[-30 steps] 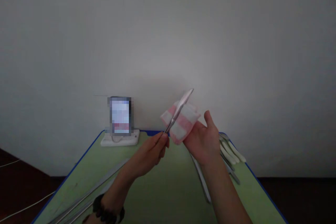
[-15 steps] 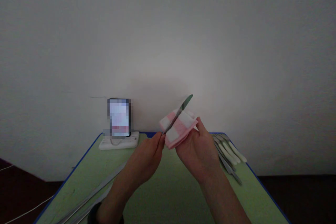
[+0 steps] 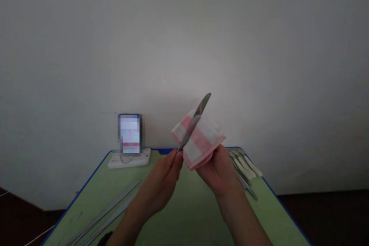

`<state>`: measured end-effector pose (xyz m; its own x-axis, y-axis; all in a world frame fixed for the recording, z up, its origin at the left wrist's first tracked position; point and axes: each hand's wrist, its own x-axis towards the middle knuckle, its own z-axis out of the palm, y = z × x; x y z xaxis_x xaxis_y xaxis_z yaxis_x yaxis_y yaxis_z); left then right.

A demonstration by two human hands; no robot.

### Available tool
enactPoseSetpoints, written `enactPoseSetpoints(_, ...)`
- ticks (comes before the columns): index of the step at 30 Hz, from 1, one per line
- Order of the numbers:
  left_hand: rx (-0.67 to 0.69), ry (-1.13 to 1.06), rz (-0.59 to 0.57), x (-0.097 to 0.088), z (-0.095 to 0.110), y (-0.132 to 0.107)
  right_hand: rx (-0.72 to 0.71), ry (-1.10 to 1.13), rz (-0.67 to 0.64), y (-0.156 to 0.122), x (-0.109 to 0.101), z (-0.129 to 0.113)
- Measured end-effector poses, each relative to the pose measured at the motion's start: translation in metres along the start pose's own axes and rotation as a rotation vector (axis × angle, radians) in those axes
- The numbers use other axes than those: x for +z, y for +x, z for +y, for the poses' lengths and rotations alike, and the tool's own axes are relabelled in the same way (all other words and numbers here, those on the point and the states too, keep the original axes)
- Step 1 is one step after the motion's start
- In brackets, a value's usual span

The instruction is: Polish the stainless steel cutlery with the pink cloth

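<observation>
My left hand (image 3: 164,178) pinches the handle of a metal table knife (image 3: 196,119), whose blade points up and to the right. My right hand (image 3: 220,169) grips a folded pink-and-white checked cloth (image 3: 198,140) that lies against the blade from behind. Both hands are raised above a green table (image 3: 184,215) with a blue edge.
Several pieces of cutlery with white handles (image 3: 245,167) lie at the table's right edge. Two long metal knives (image 3: 106,213) lie at the left front. A phone (image 3: 129,133) stands on a white stand (image 3: 129,159) at the back left, against a plain white wall.
The cloth slid down the blade half a second ago and is now higher and more spread out. The knife tip has risen slightly. The view has shifted a little.
</observation>
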<state>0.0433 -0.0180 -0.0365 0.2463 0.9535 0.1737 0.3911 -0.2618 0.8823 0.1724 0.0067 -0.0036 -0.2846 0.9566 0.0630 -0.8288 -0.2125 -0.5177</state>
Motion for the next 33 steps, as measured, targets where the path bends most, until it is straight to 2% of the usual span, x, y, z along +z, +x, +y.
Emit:
enactPoseSetpoints(4,-0.032,-0.136,-0.064,0.003,0.000,-0.003,-0.045,-0.006,0.008,-0.002,0.004,0.007)
enactPoseSetpoints(7,-0.058,-0.127,-0.119,0.003,0.002,-0.004,-0.100,-0.094,0.010,-0.003,0.002,0.016)
enactPoseSetpoints(12,-0.082,-0.047,-0.209,0.005,0.001,-0.002,-0.221,-0.184,0.153,0.003,-0.008,0.024)
enactPoseSetpoints(18,-0.121,-0.005,-0.353,-0.001,-0.002,-0.005,-0.326,-0.154,0.189,0.015,-0.025,0.009)
enactPoseSetpoints(23,-0.250,-0.105,-0.486,-0.013,0.002,-0.008,-0.336,-0.258,0.212,0.015,-0.030,-0.008)
enactPoseSetpoints(26,-0.258,-0.139,-0.480,-0.013,-0.003,-0.004,-0.256,-0.289,0.252,0.013,-0.029,-0.016)
enactPoseSetpoints(28,-0.238,-0.165,-0.465,-0.009,-0.010,0.001,-0.231,-0.339,0.219,0.012,-0.029,-0.019)
enactPoseSetpoints(33,-0.218,-0.322,-0.494,0.003,-0.019,0.007,-0.424,-0.545,0.206,0.008,-0.026,-0.012)
